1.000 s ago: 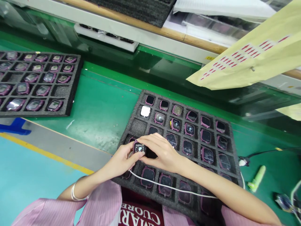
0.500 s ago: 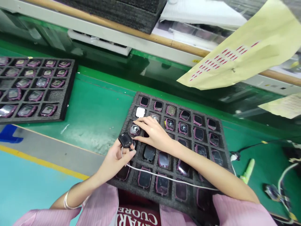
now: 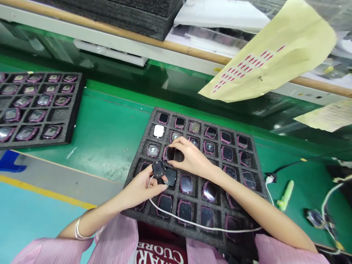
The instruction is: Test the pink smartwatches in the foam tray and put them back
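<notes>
On the smooth green counter [image 3: 104, 135] lay two black foam trays, grainy and divided into square cells: a far tray [image 3: 72, 104] at the left and a near tray [image 3: 150, 218] before the person. Six rounded-square watches filled the near tray's farthest row; one white square piece [image 3: 158, 131] sat in the row behind them. The right hand [image 3: 191, 157] had its fingers narrowed on opposite edges of one purple-framed watch [image 3: 166, 153], at the second cell from the left in the third row. The left hand [image 3: 143, 187] gripped one flat black block [image 3: 158, 169], and one thin white cable [image 3: 233, 231] curved from that hand across the near tray. One pale-green, stick-shaped tool [image 3: 286, 195] lay to the right.
</notes>
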A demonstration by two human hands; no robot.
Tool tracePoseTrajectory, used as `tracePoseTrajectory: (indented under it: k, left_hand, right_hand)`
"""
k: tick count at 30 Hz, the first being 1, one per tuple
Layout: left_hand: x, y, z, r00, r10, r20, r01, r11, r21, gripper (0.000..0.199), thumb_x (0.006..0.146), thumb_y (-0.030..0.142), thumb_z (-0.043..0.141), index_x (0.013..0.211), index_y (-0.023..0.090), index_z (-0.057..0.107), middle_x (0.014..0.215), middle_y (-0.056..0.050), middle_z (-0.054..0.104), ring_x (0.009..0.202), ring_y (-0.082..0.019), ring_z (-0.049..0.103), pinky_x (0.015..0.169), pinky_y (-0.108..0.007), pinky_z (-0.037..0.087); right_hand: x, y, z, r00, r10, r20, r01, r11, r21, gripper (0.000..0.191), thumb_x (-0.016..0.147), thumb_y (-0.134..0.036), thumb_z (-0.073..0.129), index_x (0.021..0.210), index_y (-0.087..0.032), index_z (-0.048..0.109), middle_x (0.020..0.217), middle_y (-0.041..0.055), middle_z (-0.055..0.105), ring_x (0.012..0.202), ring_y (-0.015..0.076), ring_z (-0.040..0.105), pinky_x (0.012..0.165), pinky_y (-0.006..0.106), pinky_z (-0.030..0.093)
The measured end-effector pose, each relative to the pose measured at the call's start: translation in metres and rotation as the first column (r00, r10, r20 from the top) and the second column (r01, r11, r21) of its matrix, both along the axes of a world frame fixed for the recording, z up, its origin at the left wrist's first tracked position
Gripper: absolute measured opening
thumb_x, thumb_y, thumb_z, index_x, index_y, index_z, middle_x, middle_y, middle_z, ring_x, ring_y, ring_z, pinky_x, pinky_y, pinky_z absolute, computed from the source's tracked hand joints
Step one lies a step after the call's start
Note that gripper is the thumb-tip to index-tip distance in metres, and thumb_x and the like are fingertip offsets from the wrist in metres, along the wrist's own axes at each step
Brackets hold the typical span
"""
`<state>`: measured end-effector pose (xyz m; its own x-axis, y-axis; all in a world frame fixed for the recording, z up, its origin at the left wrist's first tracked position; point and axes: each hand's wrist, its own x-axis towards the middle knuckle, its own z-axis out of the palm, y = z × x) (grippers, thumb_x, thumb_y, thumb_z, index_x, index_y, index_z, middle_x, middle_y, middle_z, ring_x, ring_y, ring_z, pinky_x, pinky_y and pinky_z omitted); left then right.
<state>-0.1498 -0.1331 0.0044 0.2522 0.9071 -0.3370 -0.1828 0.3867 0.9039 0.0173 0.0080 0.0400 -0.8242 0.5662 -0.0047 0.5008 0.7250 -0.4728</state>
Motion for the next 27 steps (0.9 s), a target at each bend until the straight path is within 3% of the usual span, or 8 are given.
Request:
tracePoseTrajectory:
  k: [3,7,10,16,22,27]
  left_hand:
    - [-0.002,-0.001,-0.001,1.000,-0.020,0.017,0.020,1.000,-0.018,0.035,0.080,0.028,0.066,0.110,0.016,0.051,0.102,-0.004,0.059,0.055,-0.004,0.037,0.052,-0.020,0.033]
    - [-0.001,-0.001,-0.003,1.000,0.022,-0.015,-0.022,0.999,0.029,0.047,0.078,0.029,0.070,0.119,0.017,0.051,0.097,-0.003,0.059,0.067,-0.009,0.049,0.061,-0.022,0.041]
    - [0.002,-0.001,-0.002,0.995,0.073,-0.071,-0.067,0.995,0.079,0.043,0.081,0.031,0.067,0.119,0.018,0.052,0.103,-0.005,0.060,0.081,-0.015,0.055,0.070,-0.026,0.047]
    - [0.003,0.000,0.002,0.983,0.074,-0.169,-0.057,0.993,0.101,0.043,0.082,0.035,0.065,0.119,0.018,0.053,0.104,-0.006,0.060,0.091,-0.021,0.057,0.070,-0.028,0.048]
    - [0.004,-0.001,0.004,0.984,0.057,-0.166,-0.043,0.996,0.083,0.043,0.084,0.037,0.062,0.121,0.017,0.052,0.087,-0.002,0.059,0.072,-0.015,0.055,0.057,-0.023,0.044]
    - [0.003,0.000,-0.001,0.987,0.083,-0.139,-0.078,0.996,0.040,0.032,0.089,0.037,0.054,0.113,0.016,0.053,0.063,0.006,0.048,0.044,-0.007,0.040,0.042,-0.019,0.033]
  right_hand:
    - [0.006,-0.012,0.014,0.980,0.104,-0.167,-0.120,0.989,-0.091,0.036,0.078,-0.022,0.069,0.111,-0.017,0.056,0.113,0.0100,0.058,0.107,0.0246,0.057,0.093,0.041,0.048]
    - [0.004,-0.035,0.023,0.953,0.288,-0.093,-0.291,0.956,-0.020,0.042,0.081,-0.021,0.067,0.120,-0.014,0.054,0.123,0.0149,0.058,0.112,0.0277,0.054,0.093,0.045,0.046]
    - [0.000,-0.044,0.020,0.947,0.319,-0.043,-0.318,0.948,0.035,0.045,0.081,-0.018,0.065,0.124,-0.011,0.052,0.127,0.0180,0.057,0.113,0.0296,0.054,0.092,0.046,0.046]
    - [0.002,-0.039,0.019,0.943,0.327,-0.071,-0.324,0.945,0.044,0.042,0.084,-0.018,0.061,0.124,-0.011,0.052,0.123,0.0174,0.060,0.107,0.0295,0.059,0.087,0.046,0.049]
    - [-0.001,-0.039,0.018,0.941,0.327,-0.082,-0.326,0.945,0.030,0.042,0.084,-0.016,0.059,0.125,-0.014,0.051,0.119,0.0161,0.062,0.106,0.0287,0.059,0.088,0.046,0.049]
    - [-0.006,-0.040,0.010,0.948,0.315,-0.043,-0.311,0.948,0.069,0.043,0.084,-0.017,0.060,0.126,-0.011,0.051,0.117,0.0172,0.062,0.104,0.0294,0.060,0.087,0.047,0.051]
